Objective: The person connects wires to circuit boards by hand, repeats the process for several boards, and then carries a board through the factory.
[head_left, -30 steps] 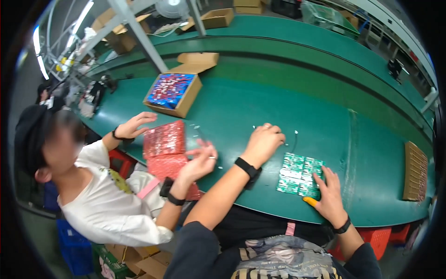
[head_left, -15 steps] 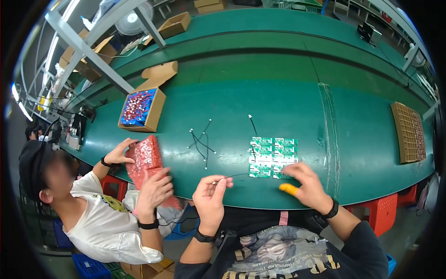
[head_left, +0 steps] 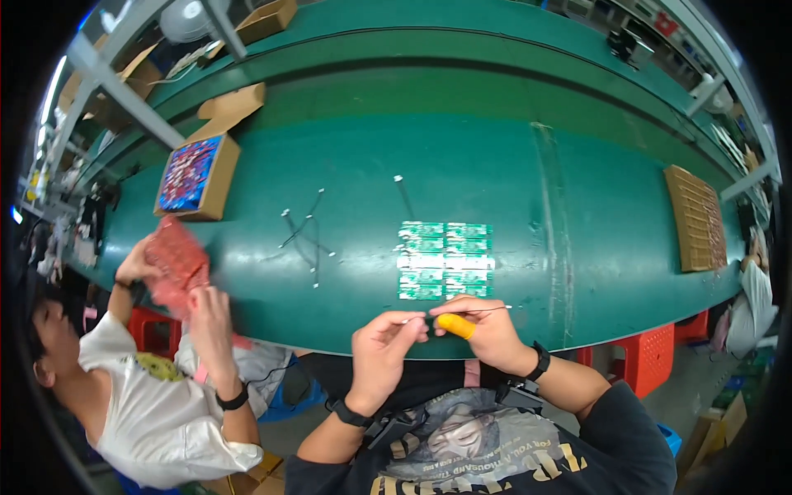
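Over the near edge of the green table, my left hand [head_left: 386, 351] pinches a thin black cable between thumb and fingertips. My right hand [head_left: 488, 334], with a yellow finger cot [head_left: 456, 326] on one finger, closes on the same black cable [head_left: 487, 309], whose tip sticks out to the right. The two hands' fingertips almost meet. Just beyond them lie two side-by-side panels of green circuit boards [head_left: 422, 289]. One black cable with a white connector [head_left: 403, 194] extends from the boards' far edge. Farther left lie several loose black cables [head_left: 307, 231].
On my left, a co-worker [head_left: 157, 388] handles a red bubble-wrap bag [head_left: 180, 264]. Behind it stands an open cardboard box [head_left: 216, 177] of blue and red parts. A divided cardboard tray [head_left: 693, 223] stands at the right. Clear tape [head_left: 554, 198] crosses the green table [head_left: 355, 148].
My right hand has moved from the boards' near right side to my left hand and now grips the cable too. The co-worker's red bag has been lifted and tilted. The whole view has shifted.
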{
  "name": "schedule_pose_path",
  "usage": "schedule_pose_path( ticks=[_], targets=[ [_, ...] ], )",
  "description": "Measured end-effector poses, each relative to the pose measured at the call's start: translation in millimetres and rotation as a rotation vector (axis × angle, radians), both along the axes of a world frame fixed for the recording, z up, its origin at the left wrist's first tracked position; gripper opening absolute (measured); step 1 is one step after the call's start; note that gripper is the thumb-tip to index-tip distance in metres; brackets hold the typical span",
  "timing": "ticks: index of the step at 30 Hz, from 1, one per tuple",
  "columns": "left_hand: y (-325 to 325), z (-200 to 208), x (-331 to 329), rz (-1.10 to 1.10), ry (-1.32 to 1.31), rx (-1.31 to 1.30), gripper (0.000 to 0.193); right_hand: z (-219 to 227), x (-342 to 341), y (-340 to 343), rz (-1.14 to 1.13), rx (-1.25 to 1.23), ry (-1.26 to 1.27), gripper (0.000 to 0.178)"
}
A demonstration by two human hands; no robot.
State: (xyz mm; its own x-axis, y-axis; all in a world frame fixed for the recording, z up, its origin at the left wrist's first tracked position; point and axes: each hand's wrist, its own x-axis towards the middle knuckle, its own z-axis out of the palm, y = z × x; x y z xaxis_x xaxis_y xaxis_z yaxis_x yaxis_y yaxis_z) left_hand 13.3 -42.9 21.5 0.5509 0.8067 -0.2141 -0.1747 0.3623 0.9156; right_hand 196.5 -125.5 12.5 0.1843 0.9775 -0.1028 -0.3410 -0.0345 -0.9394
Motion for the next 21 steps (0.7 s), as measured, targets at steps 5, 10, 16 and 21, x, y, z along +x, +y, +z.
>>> schedule_pose_path(
  ticks=[5,10,16,21],
  targets=[
    [6.6,-6.2,-18.2,-0.058,0.128,0.078,0.013,2.0,5.6,6.5,0.007,-0.044,-0.043,0.016],
    [2.4,-11.6,-20.3,-0.061,0.16,0.114,0.009,-4.6,13.5,6.4,-0.079,-0.017,-0.007,0.014],
    [8.2,-6.0,-17.7,-0.099,0.196,0.261,0.012,-4.8,16.7,9.9,-0.142,-0.04,-0.035,0.011],
    [10.1,-2.4,-19.4,-0.131,0.271,0.44,0.014,-5.8,15.5,13.1,-0.163,0.016,-0.066,0.012]
  ],
)
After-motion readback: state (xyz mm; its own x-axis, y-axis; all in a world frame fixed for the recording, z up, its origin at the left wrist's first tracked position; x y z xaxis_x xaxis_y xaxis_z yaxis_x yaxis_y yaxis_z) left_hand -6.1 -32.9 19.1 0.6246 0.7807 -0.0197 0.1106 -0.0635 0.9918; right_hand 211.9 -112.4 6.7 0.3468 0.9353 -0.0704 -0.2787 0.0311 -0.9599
